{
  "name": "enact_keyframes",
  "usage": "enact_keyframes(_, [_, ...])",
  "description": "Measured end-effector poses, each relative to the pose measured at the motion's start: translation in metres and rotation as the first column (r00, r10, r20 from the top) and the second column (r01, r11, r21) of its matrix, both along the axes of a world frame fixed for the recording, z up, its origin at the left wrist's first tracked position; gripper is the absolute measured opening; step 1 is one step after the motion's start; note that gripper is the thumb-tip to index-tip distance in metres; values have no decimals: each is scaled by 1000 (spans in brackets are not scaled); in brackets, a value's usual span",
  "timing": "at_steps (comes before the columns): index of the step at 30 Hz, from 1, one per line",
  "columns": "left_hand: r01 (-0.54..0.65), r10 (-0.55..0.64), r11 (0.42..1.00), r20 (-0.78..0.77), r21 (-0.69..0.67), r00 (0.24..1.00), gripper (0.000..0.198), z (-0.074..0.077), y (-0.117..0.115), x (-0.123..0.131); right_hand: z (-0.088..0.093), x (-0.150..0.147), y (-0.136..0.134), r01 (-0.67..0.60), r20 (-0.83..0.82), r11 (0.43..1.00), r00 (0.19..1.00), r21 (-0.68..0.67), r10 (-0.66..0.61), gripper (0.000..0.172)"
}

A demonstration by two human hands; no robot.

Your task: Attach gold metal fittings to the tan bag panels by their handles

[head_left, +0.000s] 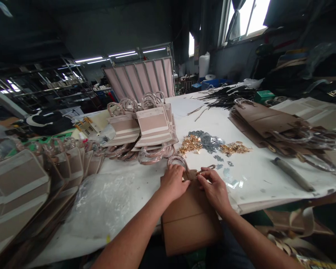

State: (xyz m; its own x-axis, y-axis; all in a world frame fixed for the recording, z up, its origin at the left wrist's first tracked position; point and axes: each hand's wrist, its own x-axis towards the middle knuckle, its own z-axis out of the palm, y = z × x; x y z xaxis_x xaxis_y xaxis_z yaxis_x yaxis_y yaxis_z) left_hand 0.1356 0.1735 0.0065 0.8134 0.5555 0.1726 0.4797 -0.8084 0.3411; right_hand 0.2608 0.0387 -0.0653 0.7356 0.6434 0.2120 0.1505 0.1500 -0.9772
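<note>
A brown handbag [190, 220] leans over the table's front edge with its handle [177, 161] pointing away from me. My left hand [175, 181] is closed over the bag's top edge beside the handle, thumb toward the middle. At the tab [192, 174] on that edge, my right hand [213, 186] pinches a small gold-coloured piece [198, 173], whose exact shape is too small to tell. Just beyond my right fingers lies a thin dark strip with a looped end [211, 166]. Past my hands are piles of gold-coloured fittings [190, 144] and grey metal plates [208, 141].
Striped bags [154, 125] with wrapped handles stand at the back middle, and more bags [19, 183] line the left. Clear plastic sheeting [100, 205] covers the table at left. To the right are stacked brown bags [264, 119], a grey rod-like tool [292, 173] and black strips [229, 95].
</note>
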Motion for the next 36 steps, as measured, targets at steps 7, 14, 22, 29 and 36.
enact_keyframes(7, [-57, 48, 997, -160, -53, 986, 46, 9, 3, 15, -6, 24, -6, -75, -14, 992, 997, -98, 74, 42])
enact_keyframes(14, [-54, 11, 986, -267, -155, 964, 30, 28, 6, 12, 7, 13, -18, -21, 450, 991, 889, -135, 80, 23])
enact_keyframes(22, [-63, -5, 971, -282, -232, 959, 27, 39, -4, -4, 9, -2, -29, 0, 492, 979, 865, -203, 102, 20])
enact_keyframes(29, [-77, 19, 975, -266, -208, 964, 18, 53, -20, -9, 16, -12, -42, -29, 459, 989, 884, -143, 92, 18])
enact_keyframes(36, [-101, 58, 983, -263, -153, 963, 18, 59, -32, -16, 22, -17, -48, -44, 434, 992, 897, -118, 91, 15])
